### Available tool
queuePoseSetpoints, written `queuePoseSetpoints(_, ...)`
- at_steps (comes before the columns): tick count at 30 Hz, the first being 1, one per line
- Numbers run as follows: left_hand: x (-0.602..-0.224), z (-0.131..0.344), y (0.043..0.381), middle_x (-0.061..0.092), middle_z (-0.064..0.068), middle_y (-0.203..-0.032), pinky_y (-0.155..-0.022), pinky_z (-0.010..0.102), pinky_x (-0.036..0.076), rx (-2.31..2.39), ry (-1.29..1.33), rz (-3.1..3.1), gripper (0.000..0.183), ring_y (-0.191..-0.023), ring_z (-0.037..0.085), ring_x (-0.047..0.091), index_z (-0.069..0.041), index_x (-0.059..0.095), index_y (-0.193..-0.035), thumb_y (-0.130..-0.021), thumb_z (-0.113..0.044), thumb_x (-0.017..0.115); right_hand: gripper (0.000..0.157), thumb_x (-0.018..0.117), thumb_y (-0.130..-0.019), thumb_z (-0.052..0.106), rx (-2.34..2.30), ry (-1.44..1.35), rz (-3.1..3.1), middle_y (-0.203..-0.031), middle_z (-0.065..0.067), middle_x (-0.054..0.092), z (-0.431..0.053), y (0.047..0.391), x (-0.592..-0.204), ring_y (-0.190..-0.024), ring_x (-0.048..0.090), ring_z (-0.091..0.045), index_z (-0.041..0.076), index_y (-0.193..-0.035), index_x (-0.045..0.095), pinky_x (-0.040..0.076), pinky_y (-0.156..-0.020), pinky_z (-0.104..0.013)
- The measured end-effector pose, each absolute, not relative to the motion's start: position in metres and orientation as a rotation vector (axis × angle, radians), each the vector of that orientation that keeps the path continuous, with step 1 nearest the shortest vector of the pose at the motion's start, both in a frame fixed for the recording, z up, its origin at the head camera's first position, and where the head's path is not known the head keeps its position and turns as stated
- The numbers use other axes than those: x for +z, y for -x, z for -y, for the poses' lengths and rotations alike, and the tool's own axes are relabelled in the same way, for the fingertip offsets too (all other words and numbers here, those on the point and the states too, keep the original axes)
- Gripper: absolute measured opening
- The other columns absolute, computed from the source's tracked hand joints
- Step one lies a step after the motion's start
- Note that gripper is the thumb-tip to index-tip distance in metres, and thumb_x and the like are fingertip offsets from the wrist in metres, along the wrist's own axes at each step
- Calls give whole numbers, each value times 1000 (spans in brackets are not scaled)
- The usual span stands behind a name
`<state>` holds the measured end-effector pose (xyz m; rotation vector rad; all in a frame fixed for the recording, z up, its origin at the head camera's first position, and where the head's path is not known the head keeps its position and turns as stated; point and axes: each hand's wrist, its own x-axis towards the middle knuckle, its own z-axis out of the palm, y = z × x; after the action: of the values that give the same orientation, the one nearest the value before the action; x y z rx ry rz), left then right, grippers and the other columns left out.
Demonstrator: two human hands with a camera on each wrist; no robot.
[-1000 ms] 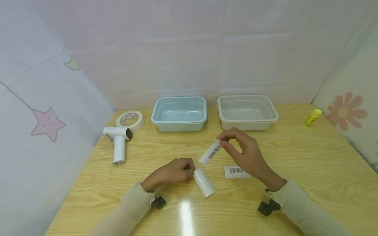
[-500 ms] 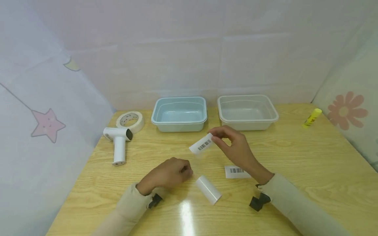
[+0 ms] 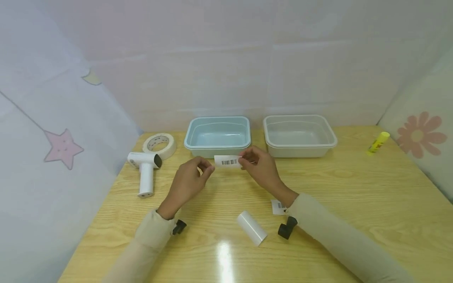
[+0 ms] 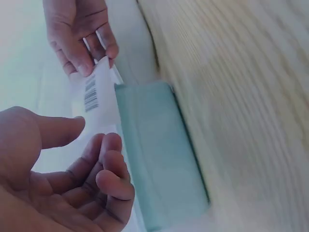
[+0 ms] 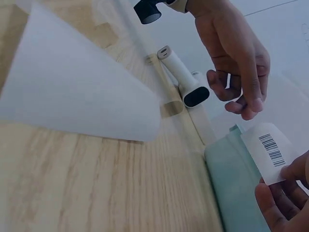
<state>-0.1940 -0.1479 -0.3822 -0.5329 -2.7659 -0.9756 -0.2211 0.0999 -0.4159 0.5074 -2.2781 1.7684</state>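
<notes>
In the head view my right hand pinches the right end of a white barcode label between thumb and fingertips. The label is held up off the table, in front of the blue tub, with its barcode showing. My left hand hovers just beyond the label's left end, fingers loosely bent. In the right wrist view a gap separates the left fingertips from the label. A shiny white rolled tube lies on the table below. A second barcode label is partly covered by my right sleeve.
A grey-white tub stands right of the blue one at the table's back. On the left are a white handheld scanner-like device and a tape roll. A yellow glue stick stands at the far right.
My right hand has carried the label left and away from me, turning it level. The left hand has left the white tube and moved up beside the label. The tube has shifted slightly right and nearer.
</notes>
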Motion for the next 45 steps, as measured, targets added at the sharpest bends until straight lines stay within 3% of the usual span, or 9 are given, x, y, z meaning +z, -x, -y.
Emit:
queuePoseSetpoints(5, -393, 151, 212, 67, 0, -89, -53, 33, 45, -975, 499, 2712, 16, -60, 13, 53, -11, 69, -104, -99, -25, 67, 11, 75, -92, 11, 1790, -421, 2313, -93, -4, 71, -84, 233, -427, -78, 71, -30, 9, -103, 71, 60, -67, -40)
queuePoseSetpoints(10, -403, 155, 228, 62, 6, -97, -58, 35, 45, -845, 455, 2616, 15, -70, 19, 54, -7, 64, -103, -95, -17, 72, 7, 75, -93, 12, 1683, -361, 2388, -91, 1, 72, -69, 245, -439, -78, 70, -19, 12, -100, 73, 58, -66, -30)
queuePoseSetpoints(15, -402, 156, 244, 47, 20, -121, -78, 44, 42, -669, 542, 2496, 39, -96, 34, 45, -1, 58, -118, -87, -13, 80, 6, 76, -91, 14, 1566, -304, 2401, -88, 5, 72, -59, 252, -444, -76, 66, -9, 13, -97, 74, 56, -68, -27)
queuePoseSetpoints(19, -401, 159, 252, 43, 22, -133, -80, 46, 45, -580, 572, 2578, 54, -105, 39, 46, -2, 54, -130, -87, -16, 82, 5, 76, -92, 14, 1572, -264, 2392, -86, 6, 71, -54, 253, -445, -75, 65, -10, 12, -96, 75, 55, -67, -29)
queuePoseSetpoints(23, -400, 161, 257, 46, 17, -135, -63, 41, 51, -557, 559, 2699, 54, -87, 30, 59, -5, 53, -134, -89, -19, 80, 5, 75, -93, 18, 1530, -249, 2393, -83, 7, 71, -53, 255, -446, -74, 65, -8, 14, -96, 76, 55, -64, -29)
queuePoseSetpoints(26, -399, 162, 263, 52, 15, -128, -58, 41, 50, -550, 568, 2747, 50, -72, 25, 57, -5, 55, -131, -90, -19, 79, 5, 76, -93, 19, 1508, -241, 2377, -81, 7, 71, -53, 256, -445, -72, 65, -7, 16, -96, 77, 54, -63, -29)
queuePoseSetpoints(35, -405, 167, 278, 60, 16, -117, -64, 42, 53, -535, 577, 2831, 49, -77, 28, 62, -2, 55, -127, -90, -25, 79, 7, 74, -94, 16, 1595, -244, 2353, -83, -7, 74, -48, 258, -448, -66, 67, -10, 11, -98, 76, 55, -59, -28)
queuePoseSetpoints(40, -406, 167, 279, 57, 14, -116, -59, 41, 51, -514, 539, 2829, 48, -71, 26, 58, -4, 56, -126, -91, -28, 78, 8, 73, -95, 16, 1602, -253, 2348, -85, -7, 74, -46, 259, -448, -68, 67, -9, 11, -100, 76, 55, -59, -27)
queuePoseSetpoints(45, -406, 166, 277, 43, 22, -125, -41, 36, 43, -418, 433, 2762, 62, -50, 23, 51, -3, 52, -127, -87, -42, 79, 9, 72, -95, 16, 1604, -263, 2349, -87, -6, 74, -45, 260, -448, -69, 68, -9, 10, -100, 76, 55, -60, -26)
